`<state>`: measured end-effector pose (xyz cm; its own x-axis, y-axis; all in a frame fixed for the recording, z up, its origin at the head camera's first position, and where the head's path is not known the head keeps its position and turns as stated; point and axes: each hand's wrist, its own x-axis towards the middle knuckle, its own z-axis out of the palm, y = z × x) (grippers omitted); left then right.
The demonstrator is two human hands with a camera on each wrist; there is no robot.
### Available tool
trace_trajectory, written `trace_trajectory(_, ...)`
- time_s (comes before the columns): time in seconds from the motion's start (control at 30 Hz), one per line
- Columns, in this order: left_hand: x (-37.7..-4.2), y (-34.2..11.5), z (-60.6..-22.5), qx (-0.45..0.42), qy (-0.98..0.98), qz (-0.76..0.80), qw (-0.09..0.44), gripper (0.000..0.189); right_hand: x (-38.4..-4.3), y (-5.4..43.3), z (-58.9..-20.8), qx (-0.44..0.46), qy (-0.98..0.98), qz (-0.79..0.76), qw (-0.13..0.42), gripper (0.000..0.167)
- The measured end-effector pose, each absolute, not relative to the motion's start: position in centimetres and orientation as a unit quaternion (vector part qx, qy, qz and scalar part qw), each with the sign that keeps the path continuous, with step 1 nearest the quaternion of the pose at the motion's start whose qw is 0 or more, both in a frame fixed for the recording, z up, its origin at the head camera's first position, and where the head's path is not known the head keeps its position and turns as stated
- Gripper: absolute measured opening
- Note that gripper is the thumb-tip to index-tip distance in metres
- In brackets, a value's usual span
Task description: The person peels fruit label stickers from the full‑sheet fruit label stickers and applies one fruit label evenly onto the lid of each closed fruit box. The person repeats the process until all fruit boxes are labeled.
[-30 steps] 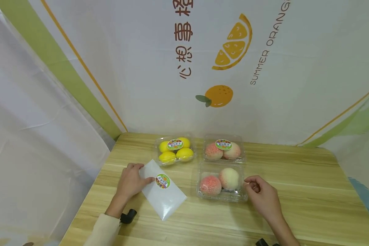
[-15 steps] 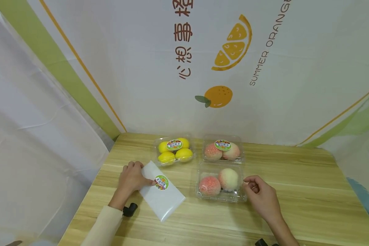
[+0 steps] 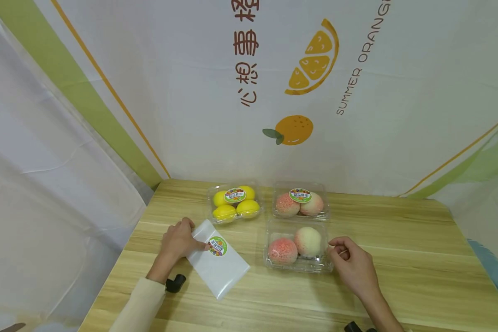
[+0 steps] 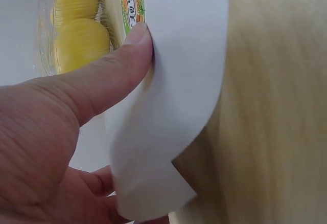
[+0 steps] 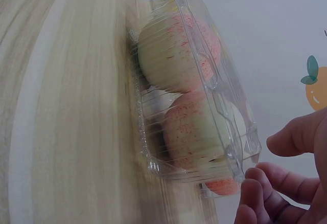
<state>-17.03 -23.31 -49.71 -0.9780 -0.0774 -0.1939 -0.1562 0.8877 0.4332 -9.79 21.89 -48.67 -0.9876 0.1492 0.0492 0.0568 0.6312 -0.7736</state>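
Observation:
My left hand (image 3: 189,240) pinches a white backing sheet (image 3: 222,267) at its far corner. The thumb (image 4: 110,65) presses on top of the sheet (image 4: 179,81), just beside a round colourful sticker (image 3: 217,246), and the fingers lie underneath. A clear clamshell box (image 3: 297,246) holding two peaches sits on the wooden table (image 3: 398,258), with no sticker on its lid. My right hand (image 3: 337,249) rests on the table at the box's right edge. Its fingers (image 5: 271,183) are loosely curled beside the lid corner of the box (image 5: 204,106) and hold nothing.
Two stickered clamshell boxes stand at the back of the table: one with lemons (image 3: 234,204) and one with peaches (image 3: 300,201). A printed cloth backdrop (image 3: 315,92) rises behind the table, and white cloth hangs at the left.
The left hand and the sheet have shifted slightly to the left. The right hand stays beside the peach box.

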Motion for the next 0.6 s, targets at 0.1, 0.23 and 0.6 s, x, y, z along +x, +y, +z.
trace_trajectory(0.1, -16.89, -23.28, -49.68, -0.060, 0.966, 0.236, 0.089, 0.073, -9.81, 21.89, -48.66, -0.058, -0.901, 0.426, 0.054, 0.017)
trace_trajectory(0.23, -16.69, -23.26, -49.59, -0.059, 0.961, 0.251, 0.100, 0.059, -9.84, 21.93, -48.83, -0.057, -0.900, 0.429, 0.056, 0.017)
trace_trajectory(0.6, -16.17, -23.49, -49.82, -0.048, 0.941, 0.319, 0.106, 0.039, -10.06, 22.16, -49.08, -0.059, -0.900, 0.429, 0.053, 0.017)
